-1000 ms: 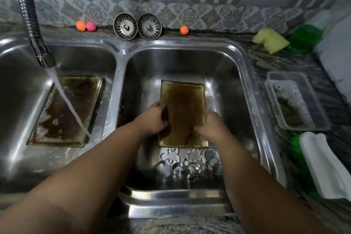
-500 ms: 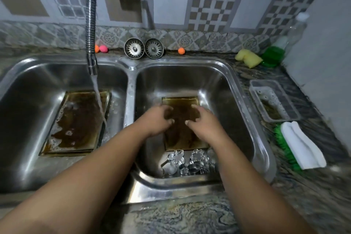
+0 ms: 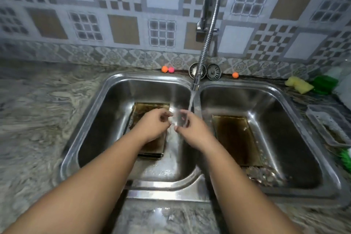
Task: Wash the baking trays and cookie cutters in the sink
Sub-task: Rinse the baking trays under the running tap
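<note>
Both hands are held over the left basin of the steel double sink [image 3: 167,189], under the water stream from the faucet [image 3: 196,81]. My left hand [image 3: 152,126] and my right hand [image 3: 192,130] have curled fingers that nearly meet. A blurred shiny patch lies between them; I cannot tell whether it is water or a metal piece. A browned baking tray [image 3: 150,107] lies under my left hand on the basin floor. A second browned tray [image 3: 235,138] lies flat in the right basin, with several metal cookie cutters [image 3: 264,175] at its near end.
Two sink strainers [image 3: 213,72] and small orange and pink balls [image 3: 164,69] sit along the back ledge. A yellow sponge [image 3: 299,84], a green bottle [image 3: 324,83] and a clear plastic container [image 3: 330,127] stand on the right counter. Marbled counter stretches to the left.
Both hands left the tray in the right basin and moved into the left basin under the running water. The view swung left, so the sink now sits further right.
</note>
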